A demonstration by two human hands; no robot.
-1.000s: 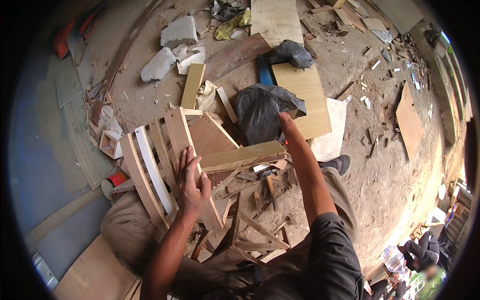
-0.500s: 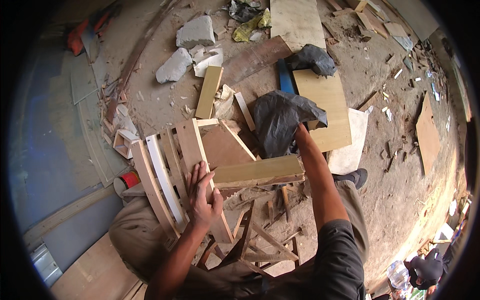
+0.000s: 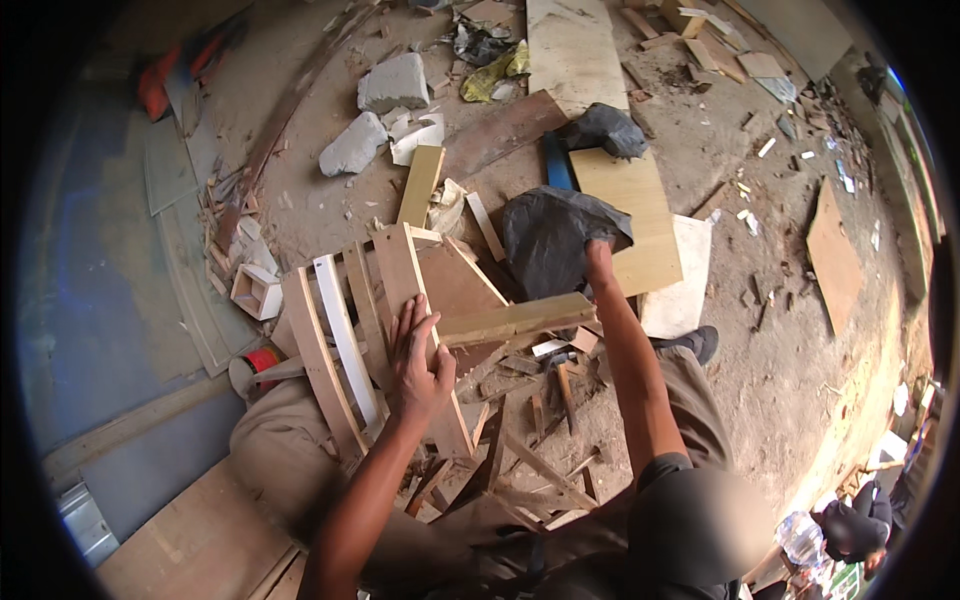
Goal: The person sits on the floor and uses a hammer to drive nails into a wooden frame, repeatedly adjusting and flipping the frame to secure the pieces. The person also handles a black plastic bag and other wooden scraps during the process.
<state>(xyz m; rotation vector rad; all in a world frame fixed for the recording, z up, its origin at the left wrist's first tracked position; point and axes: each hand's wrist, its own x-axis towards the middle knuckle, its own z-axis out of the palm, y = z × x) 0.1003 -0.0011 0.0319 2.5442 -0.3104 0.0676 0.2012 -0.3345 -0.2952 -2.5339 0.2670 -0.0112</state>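
A slatted wooden frame (image 3: 398, 262), with one white slat (image 3: 345, 345), leans over my left thigh. My left hand (image 3: 418, 365) lies on its right-hand slat, fingers spread and thumb toward the slat's edge. My right hand (image 3: 598, 258) reaches into the mouth of a crumpled black plastic bag (image 3: 545, 240), its fingers hidden there. A thick wooden board (image 3: 515, 322) juts rightward from the frame toward my right forearm, just below the bag. Under that board, a hammer (image 3: 566, 395) with a wooden handle stands among scrap wood.
Broken wooden pieces (image 3: 545, 470) lie between my legs. Beyond the bag are a yellowish panel (image 3: 635, 215), another black bag (image 3: 605, 130) and concrete lumps (image 3: 393, 82). A red can (image 3: 262, 358) stands left of the frame. Another person (image 3: 855, 530) is at the lower right.
The view has shifted slightly. The board beside the frame has tipped, showing more of its narrow edge. My right hand remains in the bag's mouth, and my left hand still rests on the slat.
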